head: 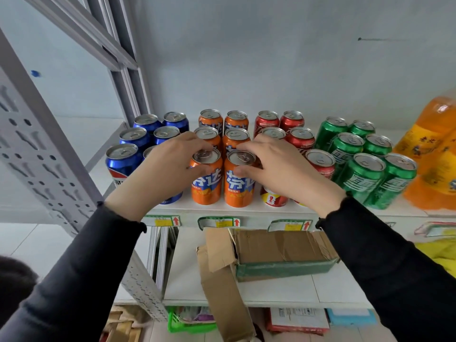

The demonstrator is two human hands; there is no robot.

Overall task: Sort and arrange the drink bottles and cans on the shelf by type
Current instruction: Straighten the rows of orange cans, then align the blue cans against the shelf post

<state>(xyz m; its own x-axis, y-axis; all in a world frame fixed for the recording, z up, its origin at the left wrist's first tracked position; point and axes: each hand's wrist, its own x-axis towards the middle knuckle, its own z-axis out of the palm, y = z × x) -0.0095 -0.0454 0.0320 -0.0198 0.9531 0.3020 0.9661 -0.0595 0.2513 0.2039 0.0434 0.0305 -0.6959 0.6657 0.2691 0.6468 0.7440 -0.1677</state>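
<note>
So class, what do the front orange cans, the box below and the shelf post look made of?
Orange cans: probably aluminium, with bare silvery lids and glossy printed sides.
Box: brown corrugated cardboard, matte, with creased, torn flaps.
Post: likely painted steel, pale grey with punched slots.

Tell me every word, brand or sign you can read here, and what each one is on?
"芬达": front orange cans, large white characters, partly cut off on the right one.
Green cans: white characters, tilted and too distorted to read.
Front blue can: one character, cut off by the left hand.
Red up-arrows: price tags on the shelf edge; their print is too small.
Red cans and orange bottles: print blurred.
</note>
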